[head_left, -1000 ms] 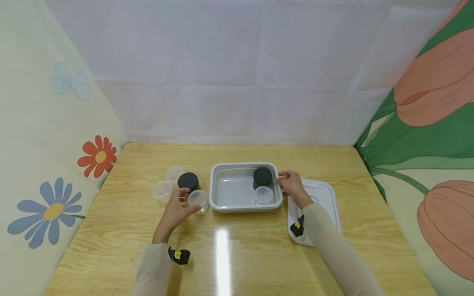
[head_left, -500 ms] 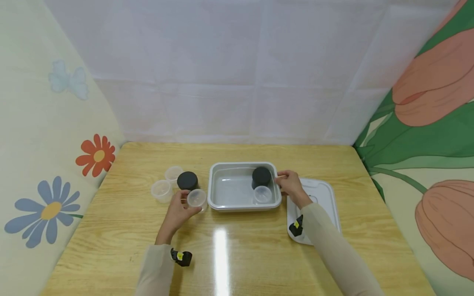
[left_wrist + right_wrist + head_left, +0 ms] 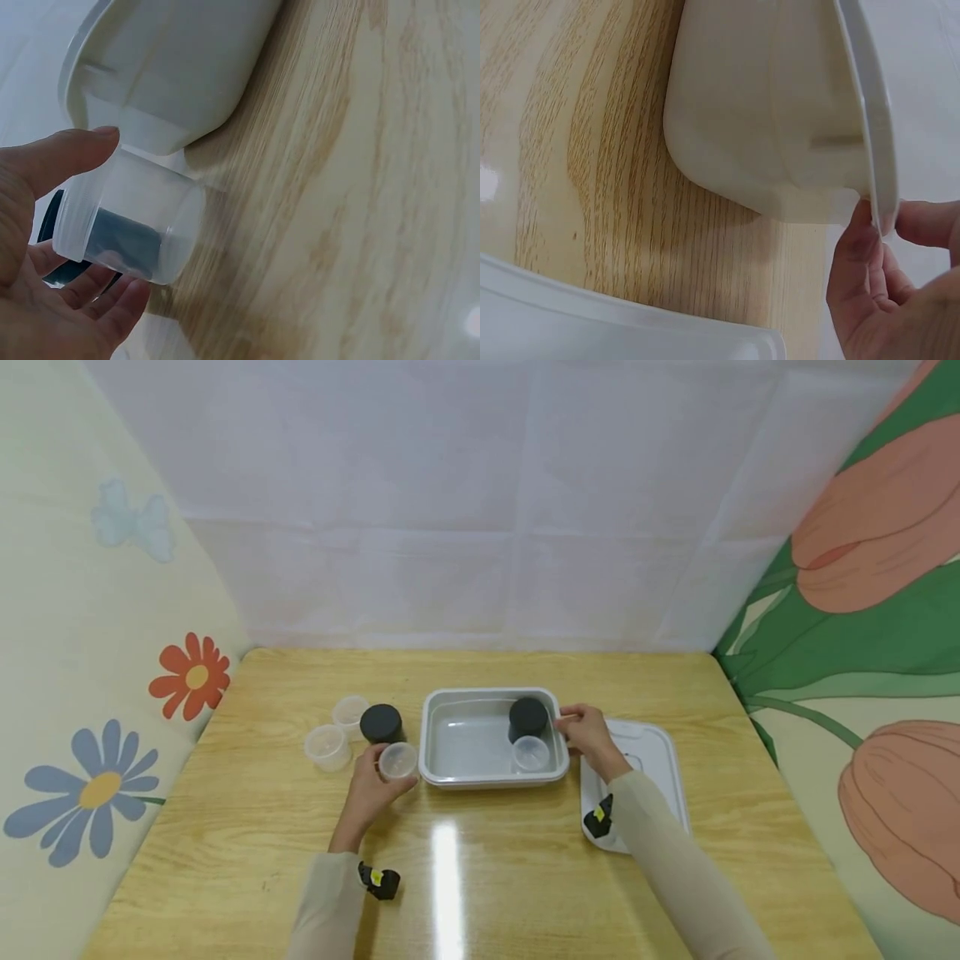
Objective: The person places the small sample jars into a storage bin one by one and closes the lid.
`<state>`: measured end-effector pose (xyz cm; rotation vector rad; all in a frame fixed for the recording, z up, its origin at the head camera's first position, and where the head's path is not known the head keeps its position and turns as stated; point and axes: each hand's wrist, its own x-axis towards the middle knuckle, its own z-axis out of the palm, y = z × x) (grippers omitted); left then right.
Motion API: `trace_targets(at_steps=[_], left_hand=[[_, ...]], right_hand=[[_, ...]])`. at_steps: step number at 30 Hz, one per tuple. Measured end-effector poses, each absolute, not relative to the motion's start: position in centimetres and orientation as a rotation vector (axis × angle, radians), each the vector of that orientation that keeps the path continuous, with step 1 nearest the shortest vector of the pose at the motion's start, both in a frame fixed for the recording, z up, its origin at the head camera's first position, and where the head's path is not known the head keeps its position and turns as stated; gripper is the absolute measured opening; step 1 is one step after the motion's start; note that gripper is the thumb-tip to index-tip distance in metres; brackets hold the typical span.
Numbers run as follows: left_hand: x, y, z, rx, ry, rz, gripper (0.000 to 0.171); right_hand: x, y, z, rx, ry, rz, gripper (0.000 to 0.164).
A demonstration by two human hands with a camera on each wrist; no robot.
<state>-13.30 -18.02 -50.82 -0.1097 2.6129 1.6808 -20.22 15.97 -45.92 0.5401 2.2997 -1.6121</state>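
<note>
My left hand curls round a clear plastic cup standing just left of the white box. In the left wrist view, the thumb lies at one side of the cup and the fingers at the other. My right hand pinches the right rim of the box; the right wrist view shows thumb and fingers on either side of the box's rim. Inside the box, at its right end, a black-topped round container sits behind another clear cup.
Left of the box are a black-topped round container and two clear cups on the wooden table. A white lid lies at right, partly under the right forearm. White cloth hangs behind.
My left hand and wrist have shifted slightly right, and the fingers sit closer round the clear cup. My right hand stays at the box's rim.
</note>
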Motion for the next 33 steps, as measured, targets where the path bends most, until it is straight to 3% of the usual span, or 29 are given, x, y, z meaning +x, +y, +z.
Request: trace_targets(at_steps=[33], left_hand=[[-12.77,-17.86,-51.37,-0.233,2.719,1.644,0.066]], right_hand=[[-20.06,15.96,-45.93,0.523,2.280,-1.676,0.041]])
